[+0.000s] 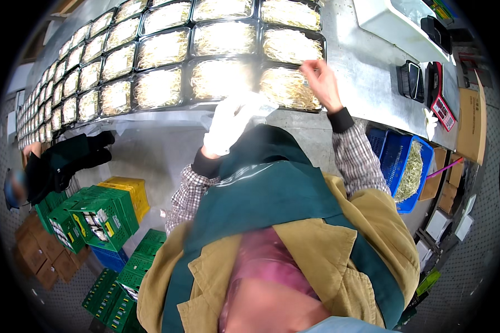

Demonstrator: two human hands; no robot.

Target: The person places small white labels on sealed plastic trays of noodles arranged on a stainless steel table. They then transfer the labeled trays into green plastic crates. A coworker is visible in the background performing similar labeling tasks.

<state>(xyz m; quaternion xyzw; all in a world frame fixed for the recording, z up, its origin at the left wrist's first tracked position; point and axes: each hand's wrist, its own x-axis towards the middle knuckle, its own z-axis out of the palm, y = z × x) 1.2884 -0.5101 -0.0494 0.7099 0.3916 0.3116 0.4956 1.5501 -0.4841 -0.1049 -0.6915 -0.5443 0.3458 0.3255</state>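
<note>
Black plastic trays filled with bean sprouts stand in rows on the steel table, several bearing pale labels. My left hand (226,127), in a white glove, is at the table's front edge. It is closed around a whitish translucent sheet (266,107), partly washed out by glare. My bare right hand (324,83) is over the right side of the nearest right-hand tray of sprouts (285,88). Its fingers are bent together near the tray's upper right corner. Whether they pinch anything is hidden. Behind that tray sits another sprout tray (291,45).
The steel table (350,89) carries a white bin (400,29), an empty black tray (411,81) and a red-and-black device (439,100). Below right is a blue crate of sprouts (412,175). Green crates (104,216) stand lower left. Another person (62,166) works at far left.
</note>
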